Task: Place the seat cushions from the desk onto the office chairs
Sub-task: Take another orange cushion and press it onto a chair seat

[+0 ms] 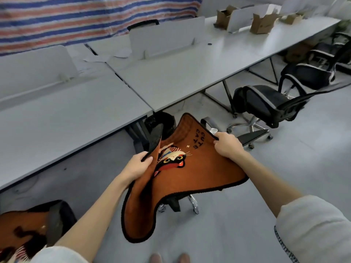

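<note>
I see an office: long white table [171,73] rows with dividers [167,37], black swivel chairs [266,103] at right.

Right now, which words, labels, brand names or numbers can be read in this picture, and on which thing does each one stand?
"CUTE CATS": black letters on the orange seat cushion held by the left hand and right hand; the last letter is less clear.
Second cushion at the lower left: no letters readable.
Cardboard boxes on the desk: a faint mark, too blurred to read.
</note>
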